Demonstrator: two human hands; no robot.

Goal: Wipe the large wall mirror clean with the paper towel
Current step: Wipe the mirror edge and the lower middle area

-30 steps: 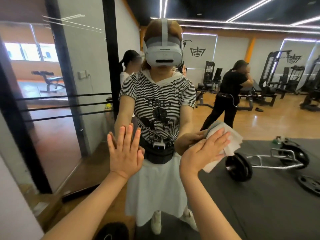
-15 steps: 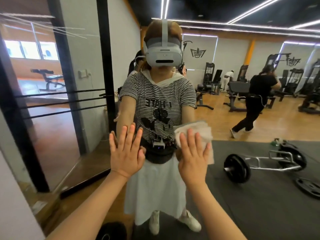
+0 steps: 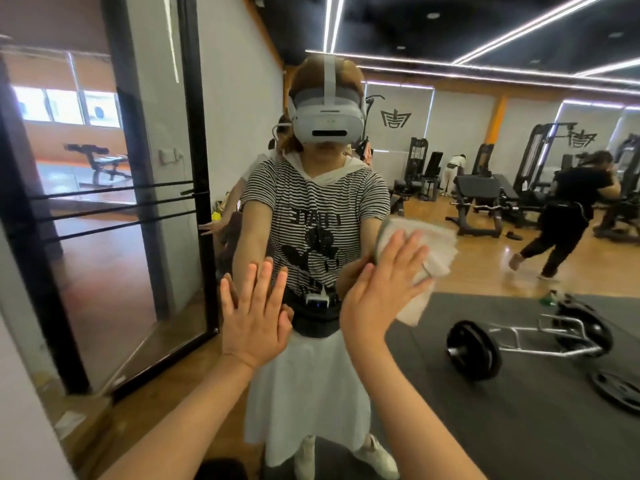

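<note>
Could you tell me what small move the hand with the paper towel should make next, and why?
Probably sweep the right hand sideways to the right, pressing the folded white paper towel flat against the large wall mirror. The glass there looks untouched, and the left hand lies flat on the mirror, bracing.

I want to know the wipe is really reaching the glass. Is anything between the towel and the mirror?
Nothing visible. The right hand presses the paper towel flat against the mirror with straight fingers. The left hand rests flat on the glass to its left, apart from the towel.
</note>
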